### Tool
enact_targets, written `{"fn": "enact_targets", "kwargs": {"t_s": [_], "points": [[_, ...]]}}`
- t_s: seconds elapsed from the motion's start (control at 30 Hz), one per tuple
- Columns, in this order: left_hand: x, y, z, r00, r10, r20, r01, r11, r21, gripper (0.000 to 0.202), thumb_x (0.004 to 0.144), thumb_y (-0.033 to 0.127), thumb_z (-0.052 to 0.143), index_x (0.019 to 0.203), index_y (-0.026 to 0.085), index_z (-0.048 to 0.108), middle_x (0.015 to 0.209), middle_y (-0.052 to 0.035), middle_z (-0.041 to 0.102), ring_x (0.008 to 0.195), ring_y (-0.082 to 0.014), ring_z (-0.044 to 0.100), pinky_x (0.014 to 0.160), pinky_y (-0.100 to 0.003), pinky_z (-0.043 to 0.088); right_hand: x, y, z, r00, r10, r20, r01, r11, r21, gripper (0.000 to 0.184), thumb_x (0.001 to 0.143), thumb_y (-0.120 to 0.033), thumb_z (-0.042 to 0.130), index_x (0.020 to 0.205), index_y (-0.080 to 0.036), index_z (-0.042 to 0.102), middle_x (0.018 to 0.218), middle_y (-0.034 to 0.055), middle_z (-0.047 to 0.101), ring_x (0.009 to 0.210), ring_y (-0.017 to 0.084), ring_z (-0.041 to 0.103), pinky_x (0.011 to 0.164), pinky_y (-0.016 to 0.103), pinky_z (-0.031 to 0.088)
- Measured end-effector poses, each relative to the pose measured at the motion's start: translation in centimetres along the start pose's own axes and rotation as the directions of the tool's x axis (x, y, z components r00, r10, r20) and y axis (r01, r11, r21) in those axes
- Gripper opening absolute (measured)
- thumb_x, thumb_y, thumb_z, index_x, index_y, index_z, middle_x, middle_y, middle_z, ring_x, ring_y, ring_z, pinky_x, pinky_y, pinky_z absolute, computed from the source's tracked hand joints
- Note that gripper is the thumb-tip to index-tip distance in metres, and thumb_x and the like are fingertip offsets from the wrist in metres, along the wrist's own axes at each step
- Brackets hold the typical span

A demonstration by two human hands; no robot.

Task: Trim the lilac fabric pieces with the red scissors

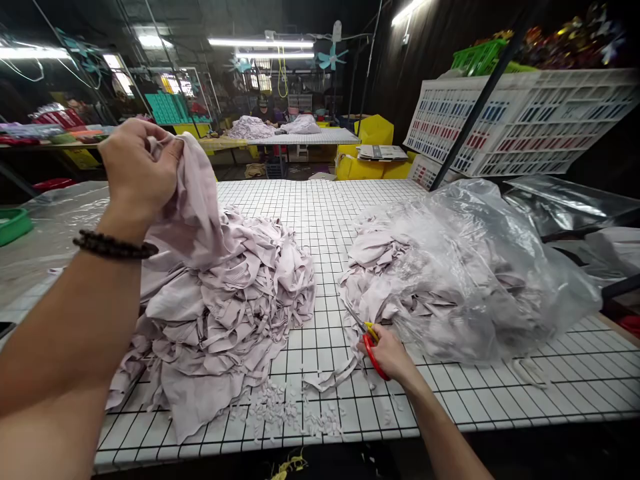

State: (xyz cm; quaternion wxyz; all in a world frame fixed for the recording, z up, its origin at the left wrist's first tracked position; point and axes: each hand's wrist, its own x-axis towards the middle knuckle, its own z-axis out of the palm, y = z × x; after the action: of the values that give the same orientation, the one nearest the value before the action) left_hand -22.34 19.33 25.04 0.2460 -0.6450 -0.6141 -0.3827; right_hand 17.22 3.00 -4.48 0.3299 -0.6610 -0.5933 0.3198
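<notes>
My left hand (143, 170) is raised above the left heap and pinches a pale pink-grey piece of fabric (195, 193), which hangs down onto the pile. Under it lies the large heap of the same crumpled fabric pieces (235, 307). My right hand (387, 353) is closed around scissors (371, 347) with red handles and a yellow part, their blades pointing up and left at the edge of the right heap. That right heap of fabric (375, 260) lies partly under a clear plastic bag (465, 267). A narrow fabric strip (333, 380) rests left of the scissors.
The grid-patterned white table (320, 207) carries small fabric scraps (280, 410) near its front edge. White plastic crates (525, 120) stand at the right behind a dark slanted pole (483, 100). A green basket (14, 227) is at the far left. A person (263, 110) sits in the background.
</notes>
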Motion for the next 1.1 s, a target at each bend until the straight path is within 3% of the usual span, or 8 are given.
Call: {"fn": "enact_targets", "kwargs": {"t_s": [0.13, 0.3, 0.43, 0.47, 0.63, 0.8, 1.03, 1.1], "points": [[0.5, -0.1, 2.2, 0.884, -0.107, 0.456, 0.024, 0.983, 0.184, 0.068, 0.084, 0.050, 0.043, 0.096, -0.016, 0.051, 0.121, -0.0226, 0.043, 0.113, -0.0391, 0.045, 0.088, -0.049, 0.034, -0.1, -0.8, 2.5, 0.999, -0.033, -0.031, 0.031, 0.997, -0.076, 0.009, 0.071, -0.024, 0.056, 0.077, -0.019, 0.058, 0.071, 0.0003, 0.061, 0.067, 0.017, 0.056, 0.061, 0.026, 0.041], [-9.9, 6.8, 4.8, 0.884, -0.006, 0.467, 0.104, 0.978, -0.184, 0.032, 0.088, 0.036, 0.051, 0.098, 0.006, 0.058, 0.117, -0.0185, 0.053, 0.107, -0.0304, 0.049, 0.088, -0.047, 0.040, -1.4, -2.2, 4.0, 0.993, -0.115, -0.041, 0.110, 0.989, -0.097, 0.011, 0.072, -0.014, 0.048, 0.079, -0.019, 0.054, 0.078, 0.0021, 0.061, 0.070, 0.017, 0.054, 0.063, 0.026, 0.040], [-20.8, 12.5, 8.9, 0.394, 0.258, 0.882, 0.488, 0.755, -0.439, 0.048, 0.077, 0.058, 0.056, 0.065, 0.013, 0.062, 0.069, -0.0084, 0.063, 0.060, -0.0179, 0.057, 0.056, -0.030, 0.045, -3.5, -3.5, 4.0, 0.977, -0.214, -0.006, 0.212, 0.970, -0.117, 0.013, 0.071, -0.010, 0.046, 0.078, -0.020, 0.049, 0.075, 0.0012, 0.057, 0.068, 0.017, 0.052, 0.061, 0.026, 0.039], [-22.9, 13.7, 10.0, 0.200, 0.322, 0.925, 0.645, 0.667, -0.372, 0.050, 0.074, 0.061, 0.057, 0.068, 0.012, 0.063, 0.069, -0.0078, 0.064, 0.058, -0.0167, 0.057, 0.054, -0.029, 0.044, -4.0, -3.7, 4.1, 0.971, -0.239, -0.003, 0.237, 0.963, -0.131, 0.012, 0.071, -0.010, 0.046, 0.076, -0.021, 0.048, 0.073, 0.0007, 0.056, 0.067, 0.017, 0.051, 0.061, 0.026, 0.039], [-27.6, 17.5, 13.7, -0.066, 0.482, 0.874, 0.784, 0.567, -0.254, 0.059, 0.065, 0.070, 0.059, 0.068, 0.011, 0.065, 0.061, -0.0046, 0.063, 0.052, -0.0144, 0.056, 0.052, -0.026, 0.044, -5.5, -4.2, 4.4, 0.956, -0.295, -0.003, 0.293, 0.950, -0.112, 0.013, 0.073, -0.009, 0.047, 0.077, -0.021, 0.046, 0.073, 0.0002, 0.056, 0.068, 0.016, 0.052, 0.063, 0.026, 0.040], [-27.5, 18.4, 13.1, -0.031, 0.573, 0.819, 0.860, 0.433, -0.271, 0.051, 0.057, 0.060, 0.072, 0.069, 0.011, 0.067, 0.058, -0.0004, 0.059, 0.051, -0.0100, 0.049, 0.052, -0.023, 0.039, -6.5, -4.3, 3.6, 0.971, -0.239, 0.000, 0.239, 0.971, -0.020, 0.013, 0.070, -0.010, 0.051, 0.075, -0.022, 0.047, 0.074, 0.0005, 0.056, 0.068, 0.016, 0.053, 0.058, 0.024, 0.041], [-26.5, 17.7, 7.8, 0.162, 0.567, 0.807, 0.902, 0.246, -0.354, 0.042, 0.079, 0.052, 0.059, 0.084, 0.012, 0.066, 0.068, -0.0018, 0.058, 0.062, -0.0119, 0.051, 0.064, -0.025, 0.042, -4.9, -3.5, 0.5, 0.981, 0.025, -0.190, 0.028, 0.962, 0.272, 0.021, 0.083, -0.033, 0.056, 0.099, -0.020, 0.052, 0.075, -0.0004, 0.056, 0.066, 0.014, 0.051, 0.063, 0.025, 0.046], [-26.1, 17.7, 6.1, 0.292, 0.538, 0.790, 0.843, 0.245, -0.478, 0.035, 0.083, 0.046, 0.056, 0.082, 0.013, 0.067, 0.074, -0.0036, 0.057, 0.068, -0.0141, 0.053, 0.069, -0.027, 0.044, -3.8, -3.4, 0.2, 0.987, 0.013, -0.160, 0.040, 0.945, 0.324, 0.028, 0.081, -0.037, 0.059, 0.101, -0.019, 0.052, 0.074, -0.0008, 0.055, 0.066, 0.014, 0.052, 0.064, 0.025, 0.047]]}}
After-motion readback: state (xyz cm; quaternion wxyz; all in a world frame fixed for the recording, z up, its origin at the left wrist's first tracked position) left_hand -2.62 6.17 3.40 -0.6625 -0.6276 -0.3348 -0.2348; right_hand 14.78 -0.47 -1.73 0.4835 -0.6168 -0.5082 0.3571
